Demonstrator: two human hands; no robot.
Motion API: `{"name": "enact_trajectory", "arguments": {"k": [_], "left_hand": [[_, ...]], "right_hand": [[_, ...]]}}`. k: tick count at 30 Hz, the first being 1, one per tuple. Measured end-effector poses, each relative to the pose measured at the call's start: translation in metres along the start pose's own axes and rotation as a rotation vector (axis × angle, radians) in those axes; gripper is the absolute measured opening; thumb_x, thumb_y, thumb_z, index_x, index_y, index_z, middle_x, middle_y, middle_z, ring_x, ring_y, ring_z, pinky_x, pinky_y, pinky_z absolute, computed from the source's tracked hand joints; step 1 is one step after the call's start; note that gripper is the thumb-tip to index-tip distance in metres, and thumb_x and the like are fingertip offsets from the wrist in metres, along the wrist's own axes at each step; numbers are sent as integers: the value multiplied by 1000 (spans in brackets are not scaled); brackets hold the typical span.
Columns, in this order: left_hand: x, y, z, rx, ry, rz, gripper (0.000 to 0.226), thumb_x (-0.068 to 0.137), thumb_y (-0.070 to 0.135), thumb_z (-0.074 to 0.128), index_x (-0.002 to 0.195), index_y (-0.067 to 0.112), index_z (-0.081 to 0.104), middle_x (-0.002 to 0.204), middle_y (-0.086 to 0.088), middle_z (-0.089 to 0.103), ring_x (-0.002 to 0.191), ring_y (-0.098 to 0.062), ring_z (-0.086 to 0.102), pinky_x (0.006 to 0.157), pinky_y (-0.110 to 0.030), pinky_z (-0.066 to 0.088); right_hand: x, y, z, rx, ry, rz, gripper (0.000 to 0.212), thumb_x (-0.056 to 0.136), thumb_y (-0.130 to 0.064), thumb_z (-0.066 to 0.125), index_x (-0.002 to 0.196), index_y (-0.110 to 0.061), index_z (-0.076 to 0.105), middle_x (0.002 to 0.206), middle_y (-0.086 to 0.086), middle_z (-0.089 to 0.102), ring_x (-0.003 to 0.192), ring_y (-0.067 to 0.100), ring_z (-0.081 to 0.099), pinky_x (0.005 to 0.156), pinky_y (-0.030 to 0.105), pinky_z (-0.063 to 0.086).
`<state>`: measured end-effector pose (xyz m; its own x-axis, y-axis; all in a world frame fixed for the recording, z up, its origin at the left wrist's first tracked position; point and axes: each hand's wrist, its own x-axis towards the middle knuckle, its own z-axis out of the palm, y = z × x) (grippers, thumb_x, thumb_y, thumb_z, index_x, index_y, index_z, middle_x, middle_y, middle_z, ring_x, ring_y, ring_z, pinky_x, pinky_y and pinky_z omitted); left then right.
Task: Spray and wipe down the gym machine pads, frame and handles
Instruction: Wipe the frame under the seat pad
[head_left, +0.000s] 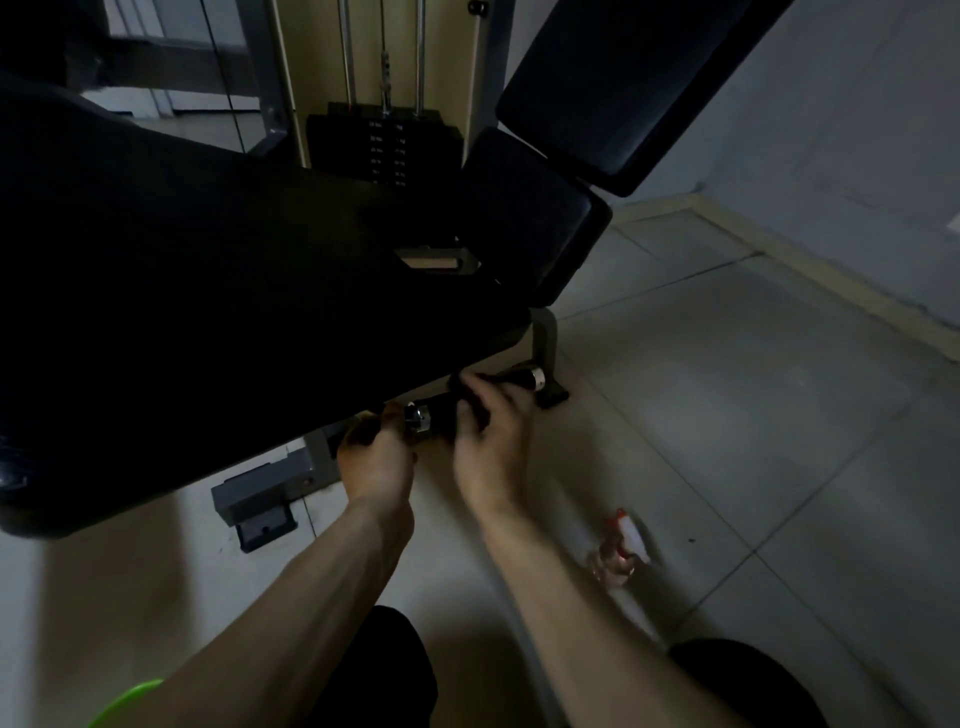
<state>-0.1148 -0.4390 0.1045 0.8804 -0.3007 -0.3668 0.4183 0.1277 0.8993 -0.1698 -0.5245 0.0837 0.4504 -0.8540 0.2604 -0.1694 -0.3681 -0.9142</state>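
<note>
Down low at six o'clock from the big dark pad (182, 286), a short black handle (441, 410) with shiny end caps sticks out under the gym machine. The right hand (493, 441) has its fingers curled round the middle of the handle. The left hand (374, 457), at nine o'clock from the right, bends its fingers at the handle's near cap, but it is too dim to tell whether they grip. A spray bottle (621, 545) lies on the tiled floor (753, 415), at four o'clock from the right hand, just beside that forearm. The weight stack (384, 145) stands at twelve o'clock.
</note>
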Motion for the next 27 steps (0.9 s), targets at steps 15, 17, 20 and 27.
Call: {"name": "enact_trajectory", "arguments": {"k": [15, 17, 20, 27], "left_hand": [[-1, 5, 2, -11, 53, -37, 12, 103, 21, 61, 91, 21, 58, 94, -2, 62, 91, -18, 58, 95, -37, 42], [-2, 6, 4, -2, 56, -47, 15, 104, 22, 60, 89, 21, 59, 93, -2, 65, 91, -18, 61, 92, -35, 44], [-1, 8, 2, 6, 60, -72, 14, 102, 16, 61, 89, 18, 67, 95, -6, 72, 94, -22, 69, 81, -32, 53], [-1, 9, 1, -21, 83, -94, 10, 100, 20, 66, 108, 16, 62, 105, -2, 68, 111, -22, 63, 108, -40, 44]], "right_hand": [[36, 14, -4, 330, 353, 288, 40, 98, -2, 64, 105, -42, 68, 130, 8, 59, 111, 7, 64, 97, 20, 55], [-5, 0, 11, 380, 224, 240, 41, 96, 4, 63, 110, -34, 68, 129, 6, 59, 108, -8, 60, 93, 8, 48], [-48, -15, 32, 433, 39, 145, 43, 95, 5, 62, 109, -35, 69, 127, 1, 60, 114, -2, 61, 100, 19, 51], [47, 14, -14, 690, 548, 655, 35, 101, -7, 60, 126, -31, 63, 128, 7, 66, 103, 22, 67, 91, 45, 61]]}}
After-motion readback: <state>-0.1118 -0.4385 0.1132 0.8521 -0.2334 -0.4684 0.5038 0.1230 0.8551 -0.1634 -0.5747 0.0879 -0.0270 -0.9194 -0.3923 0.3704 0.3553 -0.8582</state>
